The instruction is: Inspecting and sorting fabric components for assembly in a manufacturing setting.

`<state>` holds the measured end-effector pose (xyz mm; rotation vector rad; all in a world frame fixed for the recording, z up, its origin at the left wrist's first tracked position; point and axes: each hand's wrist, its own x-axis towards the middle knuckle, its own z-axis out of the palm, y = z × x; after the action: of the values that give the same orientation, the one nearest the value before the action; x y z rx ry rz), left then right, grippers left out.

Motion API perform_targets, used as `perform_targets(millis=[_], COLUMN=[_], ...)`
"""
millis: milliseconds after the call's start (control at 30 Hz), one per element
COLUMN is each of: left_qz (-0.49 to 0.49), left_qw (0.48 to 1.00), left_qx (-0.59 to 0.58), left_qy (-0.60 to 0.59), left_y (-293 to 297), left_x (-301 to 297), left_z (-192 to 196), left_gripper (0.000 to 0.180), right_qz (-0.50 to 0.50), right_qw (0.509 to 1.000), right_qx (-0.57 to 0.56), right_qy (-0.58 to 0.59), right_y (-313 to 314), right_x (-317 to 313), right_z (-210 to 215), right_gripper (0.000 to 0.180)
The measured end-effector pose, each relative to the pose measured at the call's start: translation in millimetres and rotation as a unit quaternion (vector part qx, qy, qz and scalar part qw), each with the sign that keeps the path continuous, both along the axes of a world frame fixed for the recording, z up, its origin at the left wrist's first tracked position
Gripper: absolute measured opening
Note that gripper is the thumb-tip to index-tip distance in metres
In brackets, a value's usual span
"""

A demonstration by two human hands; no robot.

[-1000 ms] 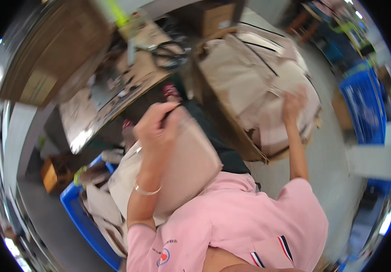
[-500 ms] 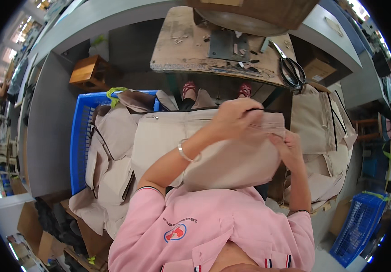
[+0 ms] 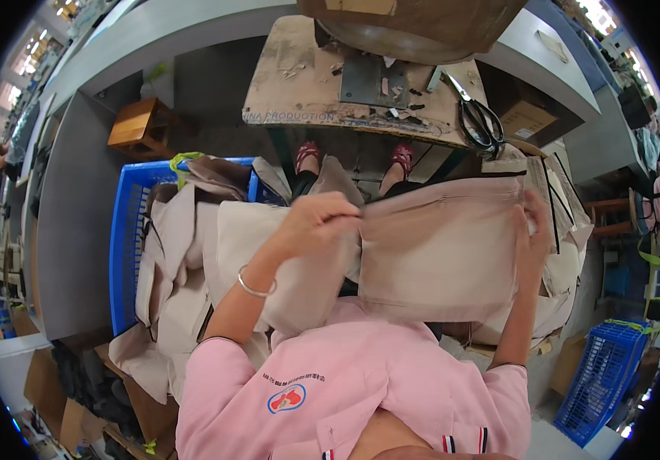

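A beige fabric panel (image 3: 437, 253) with black trim along its far edge is spread above my lap. My left hand (image 3: 318, 222) is closed at the panel's far left corner, fingertips pinched; a silver bangle sits on that wrist. At the right edge, my right hand (image 3: 533, 226) grips the panel, some fingers hidden by the cloth. Another stretch of beige fabric (image 3: 242, 226) lies beneath my left forearm; whether it is joined to the panel, I cannot tell.
A blue basket (image 3: 121, 253) full of beige fabric pieces stands at left. More fabric (image 3: 563, 268) is heaped at right. Ahead, a wooden table (image 3: 276, 84) carries black-handled scissors (image 3: 481, 123), a dark plate (image 3: 364, 80) and scraps. A wooden stool (image 3: 140, 126) stands far left.
My hands have moved apart, the left going left and the right going right and farther away. The fabric panel is now spread out between them, where before it was bunched near both hands.
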<state>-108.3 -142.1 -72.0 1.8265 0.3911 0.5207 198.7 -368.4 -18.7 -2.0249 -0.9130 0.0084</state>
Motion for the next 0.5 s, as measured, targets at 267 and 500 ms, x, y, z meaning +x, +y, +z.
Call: perform_targets(millis=[267,500], left_qz=[-0.144,0.005], left_qw=[0.975,0.994], left_qx=[0.136,0.105], left_qy=[-0.101,-0.001], left_y=[-29,44], left_x=[89,98], left_z=[97,87], left_gripper=[0.014,0.013], right_qz=[0.390,0.341], right_qw=[0.920,0.938], right_qx=[-0.018,-0.049], right_qy=[0.041,-0.050], right_y=[42,134], right_x=[-24,-16], right_z=[51,40], right_gripper=[0.047,0.024])
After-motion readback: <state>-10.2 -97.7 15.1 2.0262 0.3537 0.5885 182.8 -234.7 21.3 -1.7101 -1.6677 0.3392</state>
